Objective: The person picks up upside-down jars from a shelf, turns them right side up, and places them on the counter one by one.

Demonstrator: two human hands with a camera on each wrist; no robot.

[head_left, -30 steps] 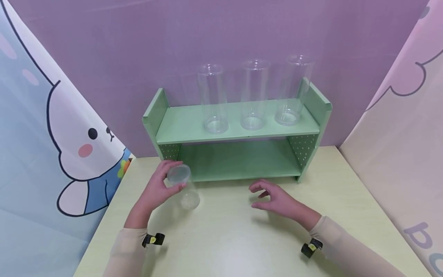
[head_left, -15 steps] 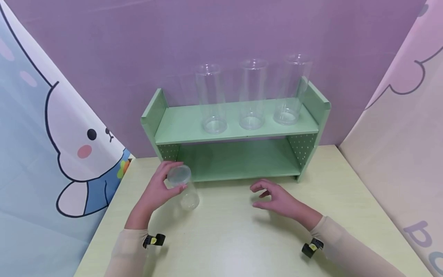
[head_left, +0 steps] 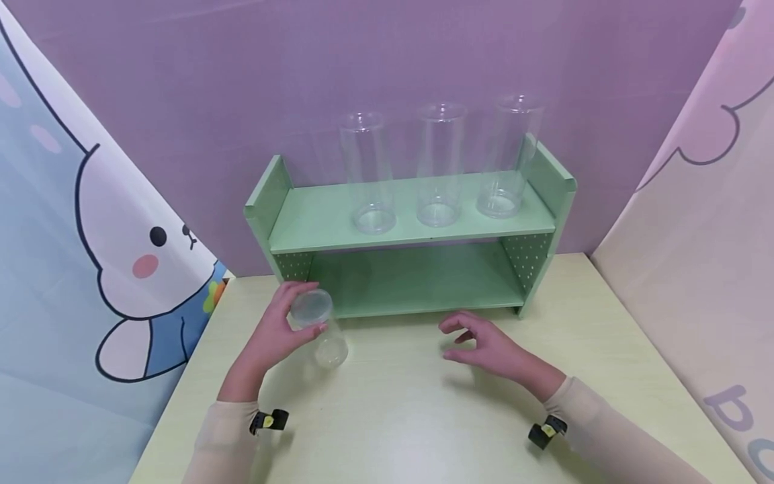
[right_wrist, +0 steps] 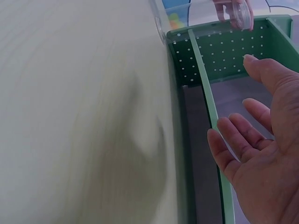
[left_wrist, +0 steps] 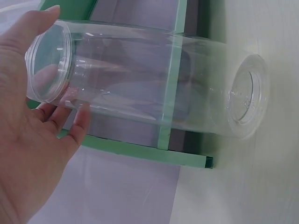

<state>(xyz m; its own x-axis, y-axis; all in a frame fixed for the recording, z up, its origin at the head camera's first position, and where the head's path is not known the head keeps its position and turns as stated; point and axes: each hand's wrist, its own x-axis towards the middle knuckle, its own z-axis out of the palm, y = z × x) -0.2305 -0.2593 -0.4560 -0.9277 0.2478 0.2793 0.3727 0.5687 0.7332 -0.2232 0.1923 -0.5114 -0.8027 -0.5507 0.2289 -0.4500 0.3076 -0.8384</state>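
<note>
My left hand (head_left: 275, 336) grips a tall clear plastic jar (head_left: 331, 349) near its top, thumb on one side and fingers on the other. A pale, see-through lid (head_left: 312, 306) tops this jar, which stands upright on the table in front of the shelf's left end. In the left wrist view, the clear jar (left_wrist: 126, 77) has nothing visible inside, and its thick base meets the tabletop. My right hand (head_left: 488, 344) hovers over the table before the shelf's right part, fingers loosely bent with nothing in them. In the right wrist view, the right hand (right_wrist: 266, 140) shows its fingers apart.
A green two-tier shelf (head_left: 302, 222) with dotted side panels stands at the back of the pale table (head_left: 387, 417). On its upper tier three similar clear jars (head_left: 370, 168) stand upright in a row. Purple cloth (head_left: 199, 81) hangs behind, with printed cloths at both sides.
</note>
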